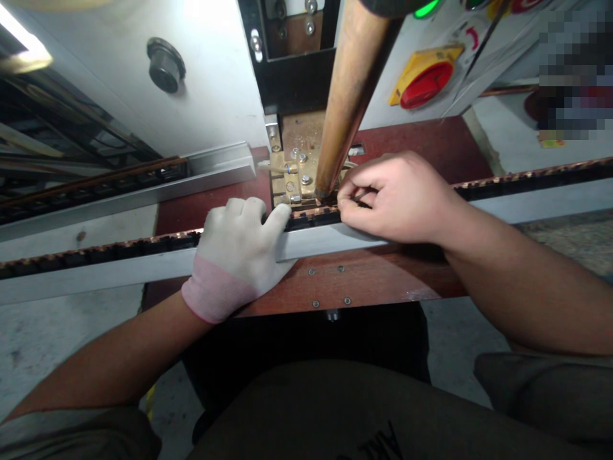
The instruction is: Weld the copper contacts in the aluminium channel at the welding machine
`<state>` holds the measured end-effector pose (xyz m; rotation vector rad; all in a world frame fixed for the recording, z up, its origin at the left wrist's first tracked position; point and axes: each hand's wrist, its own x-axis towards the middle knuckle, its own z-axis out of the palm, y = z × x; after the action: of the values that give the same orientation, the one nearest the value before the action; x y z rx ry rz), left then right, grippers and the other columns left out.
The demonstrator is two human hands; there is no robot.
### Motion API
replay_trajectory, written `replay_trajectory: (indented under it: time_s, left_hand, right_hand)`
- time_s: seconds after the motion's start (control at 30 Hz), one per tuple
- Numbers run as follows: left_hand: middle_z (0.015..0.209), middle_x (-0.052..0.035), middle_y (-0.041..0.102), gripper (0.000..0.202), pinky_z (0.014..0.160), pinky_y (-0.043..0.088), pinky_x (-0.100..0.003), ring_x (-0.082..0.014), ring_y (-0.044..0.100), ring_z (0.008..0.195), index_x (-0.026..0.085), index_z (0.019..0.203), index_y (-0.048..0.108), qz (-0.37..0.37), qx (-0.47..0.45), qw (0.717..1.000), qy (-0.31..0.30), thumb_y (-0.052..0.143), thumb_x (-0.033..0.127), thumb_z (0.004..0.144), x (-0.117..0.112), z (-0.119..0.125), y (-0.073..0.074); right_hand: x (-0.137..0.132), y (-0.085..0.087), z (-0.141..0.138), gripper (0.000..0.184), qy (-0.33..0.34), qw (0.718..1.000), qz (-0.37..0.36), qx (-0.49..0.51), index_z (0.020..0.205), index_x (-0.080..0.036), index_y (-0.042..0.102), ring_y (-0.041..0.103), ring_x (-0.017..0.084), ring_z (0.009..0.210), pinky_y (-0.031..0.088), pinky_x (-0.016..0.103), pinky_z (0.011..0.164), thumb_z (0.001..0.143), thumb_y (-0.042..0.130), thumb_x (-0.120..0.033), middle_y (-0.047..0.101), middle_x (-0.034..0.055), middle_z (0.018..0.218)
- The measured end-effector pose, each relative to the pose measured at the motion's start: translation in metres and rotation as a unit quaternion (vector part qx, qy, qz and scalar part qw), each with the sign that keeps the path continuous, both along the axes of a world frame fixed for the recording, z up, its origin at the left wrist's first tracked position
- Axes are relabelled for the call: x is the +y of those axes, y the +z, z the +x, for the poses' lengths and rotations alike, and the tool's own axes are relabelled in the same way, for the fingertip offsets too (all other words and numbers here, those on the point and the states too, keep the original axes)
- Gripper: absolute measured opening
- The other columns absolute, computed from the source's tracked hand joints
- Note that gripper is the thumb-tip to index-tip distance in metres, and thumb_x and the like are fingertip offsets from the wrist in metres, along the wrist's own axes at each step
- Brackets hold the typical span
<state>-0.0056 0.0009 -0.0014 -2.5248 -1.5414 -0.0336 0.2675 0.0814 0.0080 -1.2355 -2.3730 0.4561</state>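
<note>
A long grey metal channel (330,237) runs across the view, with a black strip and copper-coloured pieces along its top (313,217). My left hand (242,246), in a white glove with a pink cuff, is wrapped over the channel left of a brass fixture (306,169). My right hand (397,198), bare, is closed in a pinch at the strip just right of the fixture; what its fingertips hold is hidden. Between my hands a thick copper-coloured rod (352,89) slants down, its tip just above the strip.
A white machine housing (211,76) stands behind, with a red rotary switch (426,85) on yellow and a black knob (165,67). A second metal channel (225,169) lies at the left. The reddish-brown bench (373,278) has a front edge close to my body.
</note>
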Motion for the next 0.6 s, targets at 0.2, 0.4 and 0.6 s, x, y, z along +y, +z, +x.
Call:
replay_trajectory:
  time_s: [0.2, 0.4, 0.6]
  left_hand:
    - [0.11, -0.0186, 0.074, 0.065, 0.078, 0.043, -0.049, -0.0432, 0.068, 0.102, 0.019, 0.144, 0.08, 0.004, 0.012, 1.0, -0.004, 0.073, 0.071, 0.106, 0.0001, -0.0001, 0.0006]
    - [0.11, -0.0182, 0.075, 0.065, 0.077, 0.042, -0.048, -0.0421, 0.069, 0.101, 0.017, 0.145, 0.078, 0.025, 0.014, 1.0, -0.008, 0.071, 0.07, 0.107, -0.0007, -0.0001, -0.0012]
    - [0.108, -0.0191, 0.076, 0.055, 0.078, 0.042, -0.049, -0.0411, 0.069, 0.101, 0.016, 0.123, 0.079, 0.032, -0.007, 0.999, -0.011, 0.071, 0.068, 0.106, -0.0002, -0.0002, -0.0043]
  right_hand:
    - [0.0008, -0.0003, 0.0015, 0.019, -0.009, 1.0, 0.01, 0.006, 0.08, -0.027, 0.083, 0.074, 0.025, 0.074, 0.049, 0.042, 0.072, 0.091, 0.076, -0.013, 0.076, 0.0031, 0.073]
    - [0.0019, -0.003, 0.0033, 0.018, -0.008, 0.999, 0.03, 0.005, 0.084, -0.027, 0.084, 0.076, 0.025, 0.076, 0.049, 0.041, 0.072, 0.093, 0.074, -0.015, 0.079, 0.0035, 0.077]
    - [0.0005, -0.0039, 0.0033, 0.021, 0.022, 0.996, 0.068, -0.048, 0.088, -0.03, 0.086, 0.076, 0.029, 0.077, 0.053, 0.046, 0.079, 0.102, 0.071, -0.025, 0.075, 0.0042, 0.074]
